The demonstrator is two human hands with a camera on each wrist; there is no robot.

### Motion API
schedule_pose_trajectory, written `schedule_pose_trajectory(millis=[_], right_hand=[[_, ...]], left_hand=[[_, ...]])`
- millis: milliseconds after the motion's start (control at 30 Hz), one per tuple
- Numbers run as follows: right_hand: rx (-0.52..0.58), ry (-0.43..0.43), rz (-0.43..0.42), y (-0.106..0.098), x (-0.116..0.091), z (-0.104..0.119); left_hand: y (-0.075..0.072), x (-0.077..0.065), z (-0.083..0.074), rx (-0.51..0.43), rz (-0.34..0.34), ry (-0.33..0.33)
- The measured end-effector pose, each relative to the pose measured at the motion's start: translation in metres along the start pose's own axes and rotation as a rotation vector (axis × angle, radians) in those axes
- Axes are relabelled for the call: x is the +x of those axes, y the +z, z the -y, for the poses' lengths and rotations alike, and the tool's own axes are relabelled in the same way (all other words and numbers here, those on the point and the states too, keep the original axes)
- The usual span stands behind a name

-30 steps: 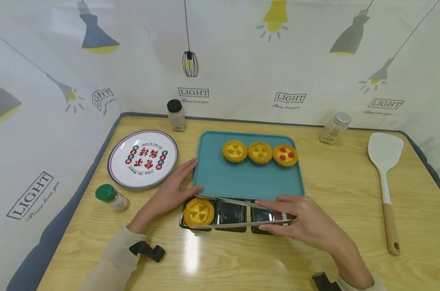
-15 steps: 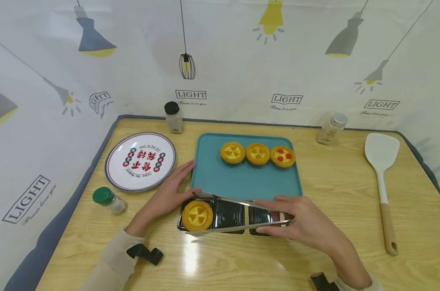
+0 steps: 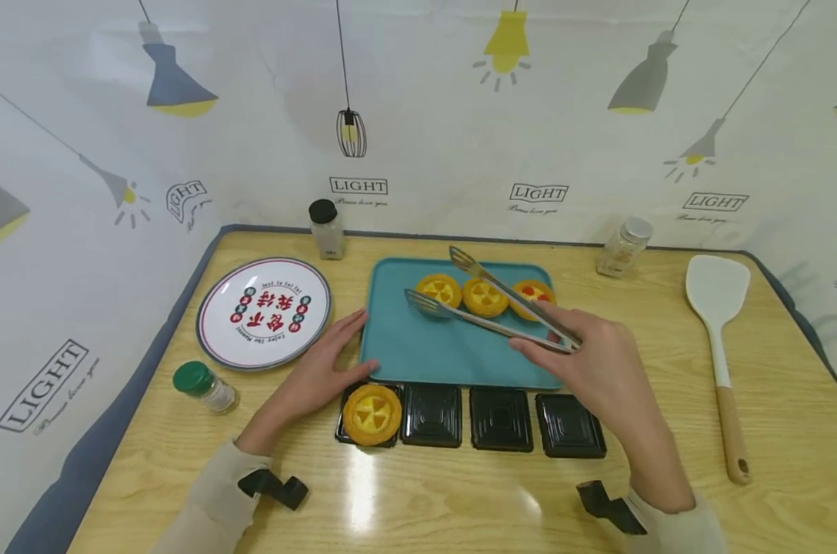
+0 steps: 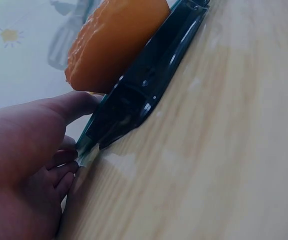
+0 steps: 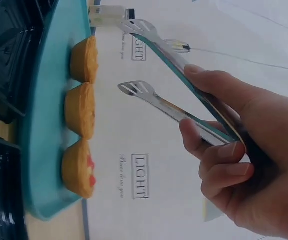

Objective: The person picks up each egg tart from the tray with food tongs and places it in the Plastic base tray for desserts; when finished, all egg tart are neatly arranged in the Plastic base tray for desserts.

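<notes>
My left hand [image 3: 325, 375] rests at the left edge of a teal tray [image 3: 405, 350], thumb near its front corner. Just below the thumb, an egg tart [image 3: 372, 415] sits in the leftmost small black tray [image 4: 149, 75]. My right hand [image 3: 601, 362] grips metal tongs [image 3: 488, 325] over the teal tray, their arms spread with nothing between the tips. Under and behind the tongs stand two yellow tarts, the left tart [image 3: 441, 288] and the middle tart [image 3: 485, 301], beside a red-dotted tart [image 5: 78, 169]. The tongs partly cover all three in the head view.
More black trays, such as the second [image 3: 432, 415] and the rightmost [image 3: 571, 427], line the teal tray's front. A plate [image 3: 266, 312], green-capped jar [image 3: 207, 387] and black-capped jar [image 3: 328, 231] stand left. A silver-capped jar [image 3: 624, 248] and white spatula [image 3: 718, 285] are right.
My right hand has lifted the tongs from around the tart in the black tray and moved them up and away over the teal tray. That tart and my left hand stay put.
</notes>
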State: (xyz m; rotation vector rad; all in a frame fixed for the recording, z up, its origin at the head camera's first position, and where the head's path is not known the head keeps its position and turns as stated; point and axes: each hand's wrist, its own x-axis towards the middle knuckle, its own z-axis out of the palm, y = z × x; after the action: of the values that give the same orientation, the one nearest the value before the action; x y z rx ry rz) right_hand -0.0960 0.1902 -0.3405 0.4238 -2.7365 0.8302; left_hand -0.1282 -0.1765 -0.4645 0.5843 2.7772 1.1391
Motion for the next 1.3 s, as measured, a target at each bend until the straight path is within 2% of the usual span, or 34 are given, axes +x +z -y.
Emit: schedule_pose_trajectory(millis=[167, 500, 933, 1300], right_hand=[[0.007, 0.064, 0.007, 0.010, 0.006, -0.008], [-0.034, 0.089, 0.088, 0.021, 0.010, -0.016], [-0.136, -0.009, 0.012, 0.038, 0.009, -0.023], [-0.124, -0.054, -0.017, 0.038, 0.011, -0.023]], left_hand=[[0.001, -0.001, 0.000, -0.006, 0.000, 0.004], [0.001, -0.004, 0.000, -0.017, -0.012, 0.000], [0.003, -0.004, -0.001, -0.021, -0.005, -0.005], [0.001, -0.002, -0.002, -0.018, -0.005, 0.003]])
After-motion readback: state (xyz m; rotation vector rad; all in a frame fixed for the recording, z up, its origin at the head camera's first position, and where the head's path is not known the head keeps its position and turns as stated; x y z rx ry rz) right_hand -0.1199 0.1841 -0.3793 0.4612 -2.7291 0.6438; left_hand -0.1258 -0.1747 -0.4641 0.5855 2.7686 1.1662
